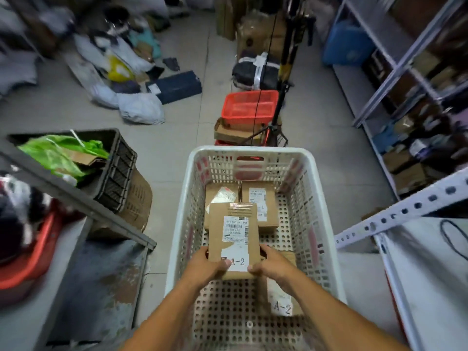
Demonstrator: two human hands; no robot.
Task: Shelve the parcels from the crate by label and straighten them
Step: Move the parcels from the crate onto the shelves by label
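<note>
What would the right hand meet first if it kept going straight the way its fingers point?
The right hand points left across the A-2 parcel it already grips, so it is blocked at once. Past that lies the left hand, though depth is unclear.

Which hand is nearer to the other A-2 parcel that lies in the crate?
Right. The right hand is just above that A-2 parcel, holding the lifted parcel; the left hand holds its opposite side, farther away.

Both hands, left hand point(207, 266) and right hand point(271, 264), grip an A-2 parcel point(234, 234) over the white crate point(177, 224).
</note>
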